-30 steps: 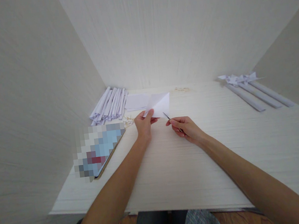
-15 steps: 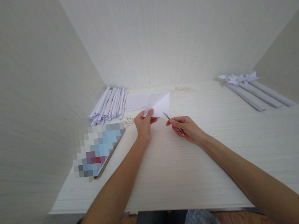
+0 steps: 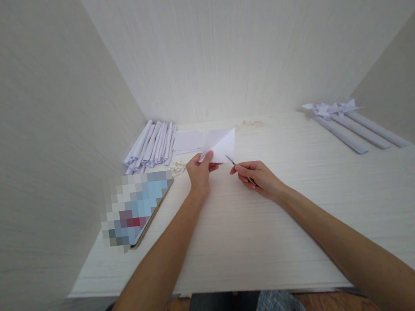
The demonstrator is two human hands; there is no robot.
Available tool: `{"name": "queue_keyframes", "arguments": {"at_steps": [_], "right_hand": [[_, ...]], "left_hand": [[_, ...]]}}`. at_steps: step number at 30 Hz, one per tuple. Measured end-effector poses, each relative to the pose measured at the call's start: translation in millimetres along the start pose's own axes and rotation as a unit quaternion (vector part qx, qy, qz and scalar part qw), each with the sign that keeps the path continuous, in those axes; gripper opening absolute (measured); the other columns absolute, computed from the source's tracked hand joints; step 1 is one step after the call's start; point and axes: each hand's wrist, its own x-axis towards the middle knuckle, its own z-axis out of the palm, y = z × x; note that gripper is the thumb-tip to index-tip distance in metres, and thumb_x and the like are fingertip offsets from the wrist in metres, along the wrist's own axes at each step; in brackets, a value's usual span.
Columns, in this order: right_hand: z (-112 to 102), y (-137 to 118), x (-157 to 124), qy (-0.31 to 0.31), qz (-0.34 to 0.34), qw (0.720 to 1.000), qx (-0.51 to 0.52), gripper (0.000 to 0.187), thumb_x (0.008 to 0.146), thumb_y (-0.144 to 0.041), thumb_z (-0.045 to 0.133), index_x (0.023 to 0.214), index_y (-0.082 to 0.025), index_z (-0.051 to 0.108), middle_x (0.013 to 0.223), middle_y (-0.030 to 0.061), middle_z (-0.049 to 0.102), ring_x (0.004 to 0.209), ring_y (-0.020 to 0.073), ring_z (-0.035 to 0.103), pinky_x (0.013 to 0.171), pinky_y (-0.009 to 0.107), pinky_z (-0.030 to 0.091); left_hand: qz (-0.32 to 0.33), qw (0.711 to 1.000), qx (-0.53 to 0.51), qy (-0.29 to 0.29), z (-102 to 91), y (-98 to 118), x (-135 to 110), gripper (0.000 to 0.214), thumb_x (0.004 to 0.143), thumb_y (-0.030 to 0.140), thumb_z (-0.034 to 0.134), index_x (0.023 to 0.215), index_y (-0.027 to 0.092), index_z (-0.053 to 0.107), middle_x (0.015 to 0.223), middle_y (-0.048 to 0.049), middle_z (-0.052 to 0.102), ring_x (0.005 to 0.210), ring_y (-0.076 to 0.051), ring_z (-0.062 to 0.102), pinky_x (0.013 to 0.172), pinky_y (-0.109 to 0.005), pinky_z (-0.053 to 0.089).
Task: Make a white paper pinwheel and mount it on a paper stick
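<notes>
My left hand (image 3: 198, 169) pinches the lower left corner of a folded white paper (image 3: 222, 145) and holds it tilted just above the pale desk (image 3: 261, 219). My right hand (image 3: 256, 176) is closed round a thin dark pointed tool (image 3: 231, 160). The tool's tip points up and left and reaches the paper's lower edge. Both hands sit close together at the middle of the desk.
A pile of folded white paper strips (image 3: 153, 144) lies at the back left beside a flat white sheet (image 3: 189, 140). A tablet (image 3: 138, 207) rests at the left. Three long paper sticks with folded tops (image 3: 351, 125) lie at the back right. Walls enclose three sides.
</notes>
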Motion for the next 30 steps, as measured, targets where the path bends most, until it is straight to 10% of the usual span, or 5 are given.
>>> {"name": "queue_keyframes", "arguments": {"at_steps": [30], "right_hand": [[-0.1, -1.5, -0.8, 0.009, 0.005, 0.999, 0.034, 0.024, 0.064, -0.036, 0.062, 0.066, -0.012, 0.060, 0.042, -0.0077, 0.040, 0.030, 0.0008, 0.028, 0.034, 0.021, 0.010]], "left_hand": [[0.009, 0.998, 0.039, -0.038, 1.0, 0.6, -3.0, 0.022, 0.055, 0.032, 0.067, 0.059, 0.013, 0.056, 0.051, 0.0016, 0.058, 0.044, -0.010, 0.058, 0.042, -0.017, 0.042]]}}
